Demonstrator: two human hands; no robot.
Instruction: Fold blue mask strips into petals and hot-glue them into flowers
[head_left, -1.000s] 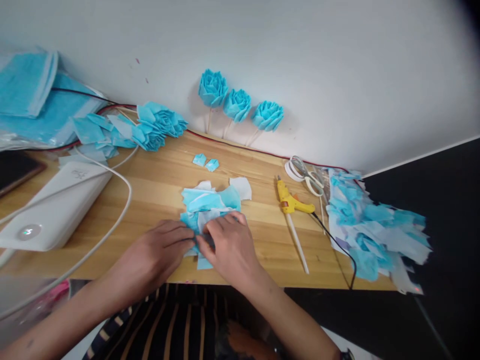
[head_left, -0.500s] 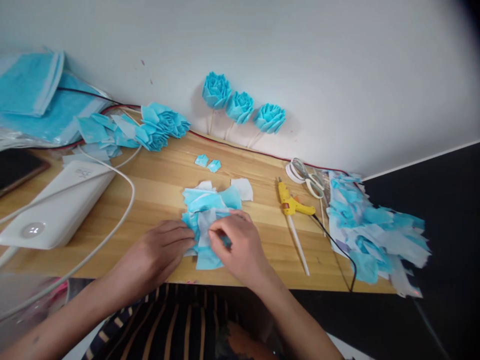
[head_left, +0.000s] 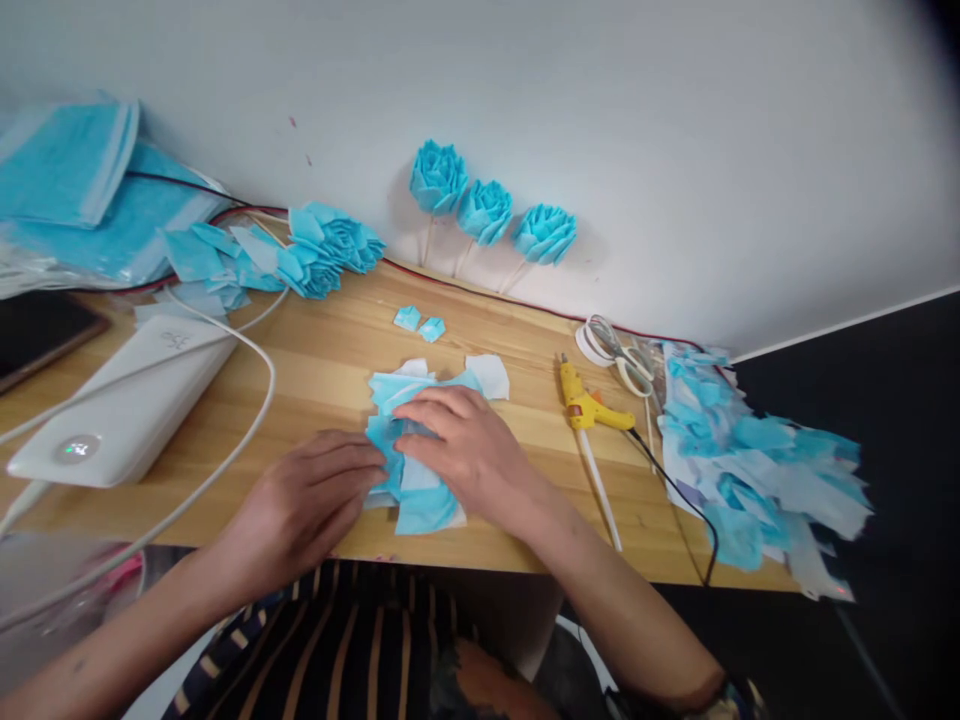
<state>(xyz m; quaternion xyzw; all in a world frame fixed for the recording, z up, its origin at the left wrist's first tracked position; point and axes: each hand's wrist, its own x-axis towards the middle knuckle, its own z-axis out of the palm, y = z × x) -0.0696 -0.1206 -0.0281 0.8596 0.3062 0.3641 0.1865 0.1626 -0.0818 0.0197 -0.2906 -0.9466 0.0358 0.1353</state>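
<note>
A loose pile of blue and white paper pieces (head_left: 420, 495) lies on the wooden table (head_left: 322, 350) near its front edge. My left hand (head_left: 311, 500) rests on the pile's left side, fingers stretched flat and pressing the paper. My right hand (head_left: 469, 450) lies across the top of the pile, fingers extended leftward and flat on the pieces. The fingertips of both hands almost meet over the blue paper. Neither hand grips a piece.
Three blue paper flowers (head_left: 487, 210) on sticks lean on the wall. More blue flowers (head_left: 330, 250) lie at back left. A white power bank (head_left: 127, 400) with cable sits left. A yellow glue gun (head_left: 589, 410), scissors (head_left: 619, 355) and a heap of blue scraps (head_left: 757, 460) lie right.
My right hand slid from the front of the pile up and over its top, fingers spreading out flat. The left hand stayed at the pile's left side.
</note>
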